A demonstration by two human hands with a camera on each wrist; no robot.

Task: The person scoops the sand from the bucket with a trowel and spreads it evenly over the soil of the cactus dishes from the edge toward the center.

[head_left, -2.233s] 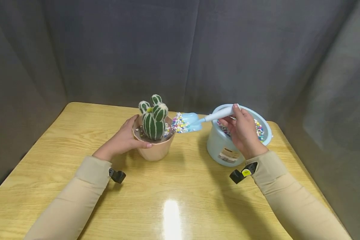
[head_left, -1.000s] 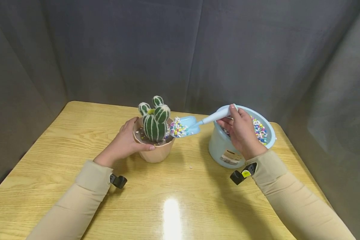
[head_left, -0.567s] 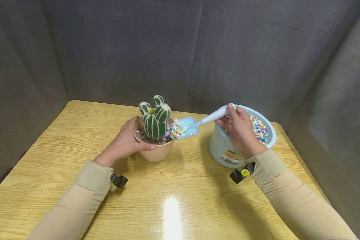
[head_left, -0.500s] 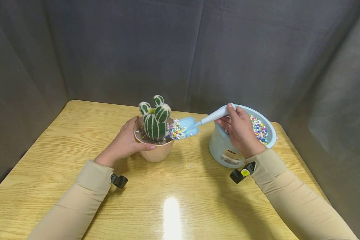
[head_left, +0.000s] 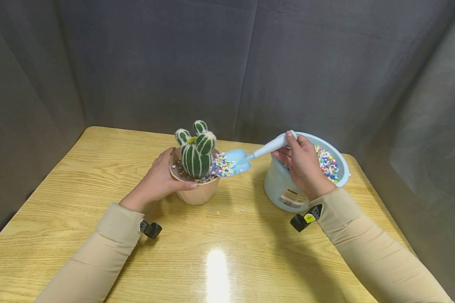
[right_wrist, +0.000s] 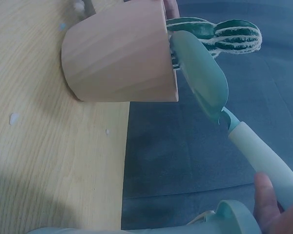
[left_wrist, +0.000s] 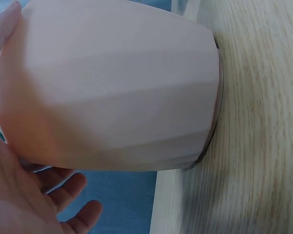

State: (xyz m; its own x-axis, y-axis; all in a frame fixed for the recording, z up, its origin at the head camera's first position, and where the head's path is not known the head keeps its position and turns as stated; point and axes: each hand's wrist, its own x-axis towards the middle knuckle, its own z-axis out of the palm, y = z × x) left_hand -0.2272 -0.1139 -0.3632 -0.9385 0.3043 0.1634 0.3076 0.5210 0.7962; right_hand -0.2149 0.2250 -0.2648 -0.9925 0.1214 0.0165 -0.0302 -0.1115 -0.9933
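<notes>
My left hand [head_left: 156, 181] grips the side of a peach flower pot [head_left: 198, 195], thumb across its front near the rim. In the pot stands a green cactus [head_left: 195, 160] with white fuzzy ridges, and coloured pebbles lie over the soil at its right side. My right hand [head_left: 304, 166] holds a light blue trowel [head_left: 270, 146] by its handle. The trowel's blade tips down over the pot's right rim, loaded with coloured pebbles [head_left: 223, 165] at its front end. In the right wrist view the blade's underside [right_wrist: 202, 73] overlaps the cactus beside the pot's rim.
A light blue bucket [head_left: 274, 183] of coloured pebbles [head_left: 327, 164] stands right of the pot, below my right hand. A few loose pebbles lie on the wooden table [head_left: 174, 252] in front of the pot. Grey curtain [head_left: 155, 71] hangs behind the table.
The trowel has come slightly left and tilted down over the pot's rim. Pebbles have slid off its tip beside the cactus, and a few have landed on the table. My left hand stays put.
</notes>
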